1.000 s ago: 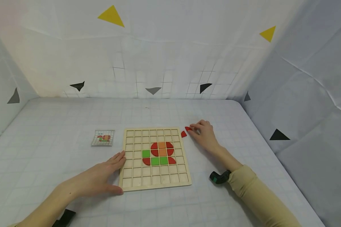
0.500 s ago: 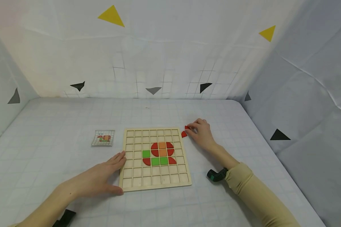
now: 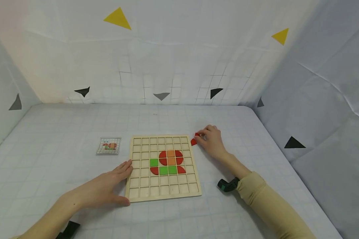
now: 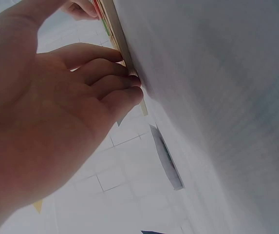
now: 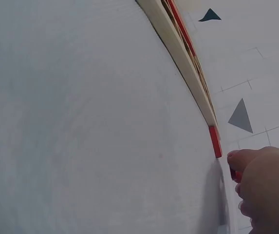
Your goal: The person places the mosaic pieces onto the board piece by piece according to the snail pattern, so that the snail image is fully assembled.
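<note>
A wooden grid board lies in the middle of the table, with red, orange and green tiles set in several of its cells. My left hand is spread along its left edge, with fingertips and thumb touching the frame. Beyond the upper right corner, my right hand pinches a red rounded tile between thumb and fingers; most of that tile is hidden. Another red tile, a quarter circle, lies flat beside the board, just left of the right fingertips.
A small pattern card with a printed grid and a coloured figure lies left of the board. A dark wrist device hangs by the right sleeve. White fabric walls rise behind and at the sides.
My right hand has shifted slightly left, toward the board, and its fingers have closed farther over the upper red tile. The left hand and the board have stayed put.
</note>
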Demonstrator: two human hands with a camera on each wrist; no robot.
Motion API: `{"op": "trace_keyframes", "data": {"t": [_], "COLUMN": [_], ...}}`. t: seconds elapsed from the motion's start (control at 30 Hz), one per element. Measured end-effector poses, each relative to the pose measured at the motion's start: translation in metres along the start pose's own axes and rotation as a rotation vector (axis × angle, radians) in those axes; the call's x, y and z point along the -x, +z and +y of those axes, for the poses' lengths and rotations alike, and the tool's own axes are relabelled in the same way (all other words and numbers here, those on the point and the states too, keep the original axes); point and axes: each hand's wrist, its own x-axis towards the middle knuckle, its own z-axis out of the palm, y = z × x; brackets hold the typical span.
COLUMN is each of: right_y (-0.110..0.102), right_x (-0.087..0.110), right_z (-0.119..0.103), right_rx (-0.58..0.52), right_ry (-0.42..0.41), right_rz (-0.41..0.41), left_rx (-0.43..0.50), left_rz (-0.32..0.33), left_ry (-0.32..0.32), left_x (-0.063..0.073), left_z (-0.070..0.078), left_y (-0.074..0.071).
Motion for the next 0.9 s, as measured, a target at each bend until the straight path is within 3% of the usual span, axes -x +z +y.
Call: {"op": "trace_keyframes", "data": {"t": [0.2, 0.4, 0.63, 0.9], "right_y": [-0.003, 0.002, 0.013, 0.029], "right_x": [0.005, 0.016, 0.026, 0.029], "right_z": [-0.021, -0.056, -0.089, -0.122], "right_rx": [-0.085, -0.157, -0.214, -0.215], "right_ry": [-0.004, 0.002, -0.097, -0.079], "right_rz": [0.037, -0.018, -0.048, -0.126], "left_rx": [-0.008, -0.012, -0.016, -0.013], "left_rz": [0.000, 0.005, 0.005, -0.002], "left_ry": [0.005, 0.010, 0.010, 0.009], "left_x": [0.000, 0.000, 0.001, 0.000], "left_z": [0.000, 0.001, 0.001, -0.001], "left_y": [0.000, -0.001, -0.001, 0.000]}}
